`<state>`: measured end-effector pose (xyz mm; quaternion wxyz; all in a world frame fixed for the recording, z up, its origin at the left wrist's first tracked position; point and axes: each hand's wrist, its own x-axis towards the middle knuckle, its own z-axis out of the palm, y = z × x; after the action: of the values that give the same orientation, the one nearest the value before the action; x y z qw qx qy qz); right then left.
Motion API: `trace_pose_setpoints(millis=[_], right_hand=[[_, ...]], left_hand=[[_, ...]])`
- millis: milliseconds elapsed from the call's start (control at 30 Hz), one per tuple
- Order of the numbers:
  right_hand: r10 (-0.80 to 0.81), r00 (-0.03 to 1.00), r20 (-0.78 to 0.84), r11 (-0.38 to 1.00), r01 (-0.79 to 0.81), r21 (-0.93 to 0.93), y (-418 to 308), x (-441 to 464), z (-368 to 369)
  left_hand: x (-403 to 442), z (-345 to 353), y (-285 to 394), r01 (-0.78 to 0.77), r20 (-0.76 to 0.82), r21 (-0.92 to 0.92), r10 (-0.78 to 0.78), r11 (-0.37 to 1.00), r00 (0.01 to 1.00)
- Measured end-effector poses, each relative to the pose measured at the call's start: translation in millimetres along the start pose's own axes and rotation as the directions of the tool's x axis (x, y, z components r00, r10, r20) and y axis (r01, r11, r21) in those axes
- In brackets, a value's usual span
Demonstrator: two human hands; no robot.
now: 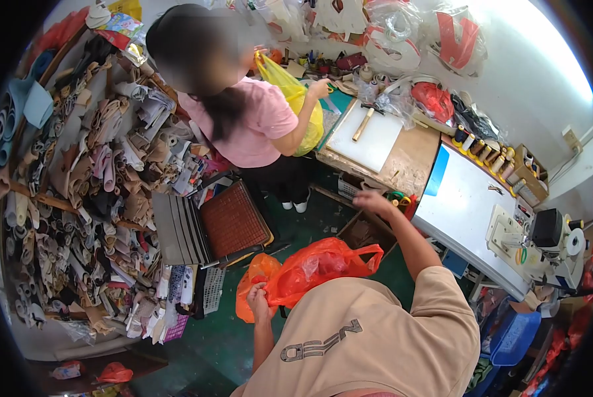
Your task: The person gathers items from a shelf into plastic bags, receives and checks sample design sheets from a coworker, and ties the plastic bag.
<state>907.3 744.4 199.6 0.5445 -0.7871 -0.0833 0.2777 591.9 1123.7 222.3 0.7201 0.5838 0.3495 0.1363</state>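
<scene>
Low in the view, my left hand [259,302] is closed on the edge of a red plastic bag [316,270], which hangs in front of my body. An orange plastic bag [249,284] hangs beside it, close to the same hand. My right hand [372,202] reaches forward near the front edge of the workbench [412,162]; its fingers are too small and unclear to read. A hammer [363,124] lies on a white board [376,142] on that bench.
Another person in a pink top [263,119] stands ahead, holding a yellow bag [296,99]. A chair [233,221] stands left, before piled material rolls [98,165]. An open box [366,231] is under the bench. A sewing machine [554,238] and thread spools [485,153] are at right.
</scene>
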Motion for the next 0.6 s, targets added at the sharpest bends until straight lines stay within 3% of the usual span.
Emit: trace_pose_setpoints(millis=[67, 133, 233, 267, 300, 333, 367, 400, 433, 533, 600], right_hand=[[-0.044, 0.999, -0.009, 0.911, 0.037, -0.410, 63, -11, 36], [0.085, 0.996, 0.010, 0.748, -0.057, -0.661, 102, -35, 81], [0.414, 0.910, -0.001, 0.666, -0.304, -0.681, 126, -51, 95], [0.420, 0.907, -0.025, 0.700, -0.341, -0.628, 183, -30, 97], [0.337, 0.939, -0.068, 0.778, -0.319, -0.541, 203, -20, 89], [0.541, 0.840, -0.033, 0.819, -0.536, -0.207, 121, -43, 68], [0.441, 0.882, -0.166, 0.858, -0.469, -0.211, 152, -25, 61], [0.184, 0.948, -0.262, 0.840, -0.290, -0.459, 174, -9, 48], [0.140, 0.940, -0.309, 0.849, -0.275, -0.452, 165, -4, 35], [0.155, 0.925, -0.346, 0.837, -0.309, -0.451, 135, 4, 3], [0.260, 0.899, -0.352, 0.813, -0.401, -0.423, 131, 8, -9]], left_hand=[[7, 4, 0, -0.003, 0.023, -0.015, 0.004, 1.000, 1.000], [16, 8, -1, 0.000, 0.043, -0.043, 0.002, 0.999, 0.999], [17, 11, 10, 0.008, 0.142, -0.045, -0.002, 0.999, 0.990], [15, 8, 10, 0.017, 0.136, -0.014, -0.015, 1.000, 0.991], [18, 9, 12, 0.016, 0.134, 0.012, -0.018, 1.000, 0.991], [20, 7, 13, 0.012, 0.132, 0.036, -0.017, 0.999, 0.991], [23, 2, 8, 0.040, 0.131, 0.030, -0.044, 0.999, 0.990], [21, -4, 8, 0.037, 0.130, 0.048, -0.043, 0.998, 0.991], [21, -7, 7, 0.030, 0.127, 0.058, -0.037, 0.998, 0.991], [15, -10, 5, 0.040, 0.101, 0.054, -0.045, 0.998, 0.994], [5, -11, 6, 0.057, 0.086, 0.050, -0.061, 0.997, 0.994]])
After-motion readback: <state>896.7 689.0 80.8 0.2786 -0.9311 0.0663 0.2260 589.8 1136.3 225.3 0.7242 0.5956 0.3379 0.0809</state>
